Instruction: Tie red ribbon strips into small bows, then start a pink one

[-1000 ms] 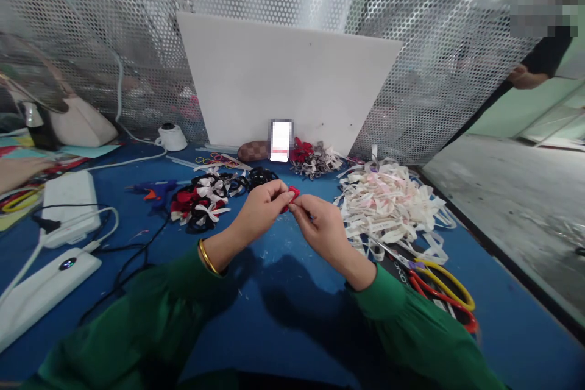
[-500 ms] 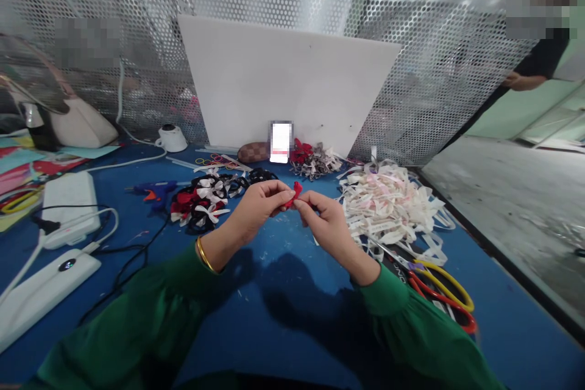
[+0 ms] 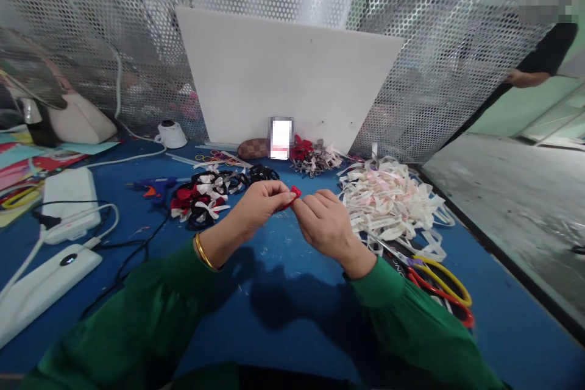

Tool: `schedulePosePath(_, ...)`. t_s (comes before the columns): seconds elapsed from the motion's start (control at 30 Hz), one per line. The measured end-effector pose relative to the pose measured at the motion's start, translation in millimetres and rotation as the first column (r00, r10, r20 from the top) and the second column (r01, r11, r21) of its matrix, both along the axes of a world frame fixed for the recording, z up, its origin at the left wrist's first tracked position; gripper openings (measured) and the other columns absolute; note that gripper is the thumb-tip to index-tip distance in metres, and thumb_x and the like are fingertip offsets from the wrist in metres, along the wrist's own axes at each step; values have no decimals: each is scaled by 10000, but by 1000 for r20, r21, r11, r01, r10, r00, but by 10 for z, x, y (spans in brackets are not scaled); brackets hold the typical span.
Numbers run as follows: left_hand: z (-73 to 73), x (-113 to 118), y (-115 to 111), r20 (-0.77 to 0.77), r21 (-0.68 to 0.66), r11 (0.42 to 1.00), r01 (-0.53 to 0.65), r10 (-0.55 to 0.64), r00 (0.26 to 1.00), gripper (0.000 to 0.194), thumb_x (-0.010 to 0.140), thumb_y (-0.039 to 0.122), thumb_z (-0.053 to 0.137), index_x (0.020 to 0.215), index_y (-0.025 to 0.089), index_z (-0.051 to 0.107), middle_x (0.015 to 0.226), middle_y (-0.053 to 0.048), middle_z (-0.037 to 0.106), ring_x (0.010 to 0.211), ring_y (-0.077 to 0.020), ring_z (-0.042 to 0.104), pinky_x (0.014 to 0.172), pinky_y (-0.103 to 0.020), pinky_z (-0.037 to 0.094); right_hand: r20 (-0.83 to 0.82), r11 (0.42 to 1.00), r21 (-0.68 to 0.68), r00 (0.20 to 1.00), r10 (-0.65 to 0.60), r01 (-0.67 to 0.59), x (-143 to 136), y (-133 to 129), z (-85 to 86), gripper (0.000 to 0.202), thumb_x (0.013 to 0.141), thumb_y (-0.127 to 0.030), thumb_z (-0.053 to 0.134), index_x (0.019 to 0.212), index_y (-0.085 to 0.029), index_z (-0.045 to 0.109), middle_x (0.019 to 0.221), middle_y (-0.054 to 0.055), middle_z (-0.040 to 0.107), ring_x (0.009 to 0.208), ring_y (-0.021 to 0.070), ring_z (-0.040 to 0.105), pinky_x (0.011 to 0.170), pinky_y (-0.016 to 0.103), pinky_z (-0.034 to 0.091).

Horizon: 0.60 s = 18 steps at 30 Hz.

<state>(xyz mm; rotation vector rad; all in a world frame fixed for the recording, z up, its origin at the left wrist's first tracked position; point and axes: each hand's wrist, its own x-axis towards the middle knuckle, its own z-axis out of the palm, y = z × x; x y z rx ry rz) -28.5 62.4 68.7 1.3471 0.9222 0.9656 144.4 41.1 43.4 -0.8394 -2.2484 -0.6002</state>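
Note:
A small piece of red ribbon (image 3: 295,192) is held between my two hands above the middle of the blue table (image 3: 283,250). My left hand (image 3: 260,207) pinches it between thumb and fingers, and a gold bangle circles that wrist. From the right, my right hand (image 3: 323,222) closes its fingertips on the ribbon's near end, its back turned up. Left of my hands lies a pile of black, red and white bows (image 3: 201,198). To the right is a heap of cream ribbon strips (image 3: 388,198).
Scissors with red and yellow handles (image 3: 441,286) lie at the right. A blue glue gun (image 3: 155,187), cables and white power strips (image 3: 70,204) are at the left. Behind stand a lit phone (image 3: 280,139) and a white board (image 3: 292,73). A person's arm (image 3: 530,78) shows beyond the mesh.
My right hand has rolled over, showing more of its back, with its fingers curled tighter. The red ribbon is now folded lower and sticks up less between my hands.

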Motion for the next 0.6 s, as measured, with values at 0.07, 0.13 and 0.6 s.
schedulePosePath(0.07, -10, -17, 8, 48, -125, 991, 57, -51, 998, 358, 662, 416, 789, 601, 161, 545, 574, 45, 445, 516, -69, 318, 500, -236, 215, 52, 997, 45, 997, 54, -57, 46, 35, -11, 251, 977, -122, 412, 864, -184, 627, 673, 30, 585, 638, 170, 461, 734, 340, 379)
schedulePosePath(0.13, -18, -29, 17, 64, -152, 987, 51, -42, 997, 354, 675, 416, 784, 608, 161, 548, 572, 45, 439, 515, -70, 318, 498, -236, 212, -35, 998, -33, 998, 55, -57, 64, 73, -22, 244, 991, -154, 419, 891, -186, 639, 697, 35, 605, 656, 168, 485, 743, 336, 390)
schedulePosePath(0.6, 18, -49, 10, -233, 332, 942, -46, 129, 964, 203, 885, 294, 569, 1054, 188, 605, 737, 19, 582, 633, -126, 520, 608, -253, 414, -762, 475, -648, 500, -412, -596, -67, 107, -7, 325, 813, -442, 688, 649, -174, 605, 530, -30, 536, 510, 98, 425, 517, 246, 313)
